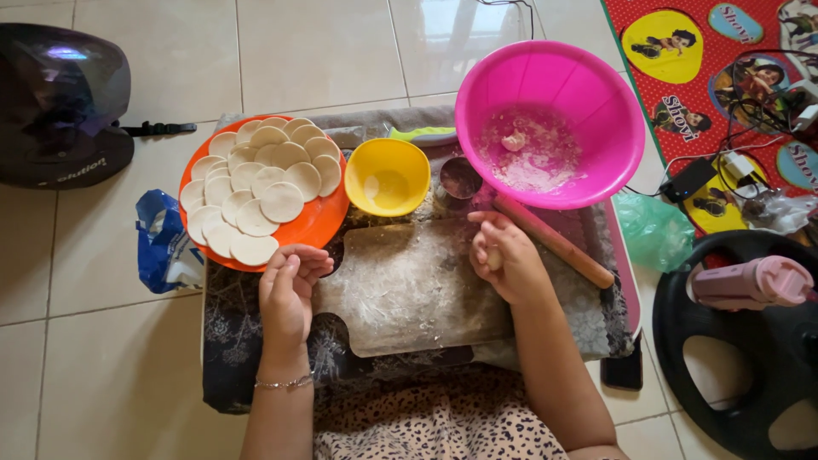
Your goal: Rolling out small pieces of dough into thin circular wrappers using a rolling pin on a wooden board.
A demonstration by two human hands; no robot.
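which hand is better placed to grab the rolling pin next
Probably the right hand. It sits on the floured board right beside the rolling pin, though it seems to hold a small dough piece. The left hand rests at the board's far edge, near the orange plate.

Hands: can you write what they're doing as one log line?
left hand: open, empty, at board edge | right hand: closed on dough | plate: dough rounds | rolling pin: beside right hand

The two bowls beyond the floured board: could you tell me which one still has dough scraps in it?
The large pink bowl, with flour and dough bits; the small yellow bowl beside it shows none.
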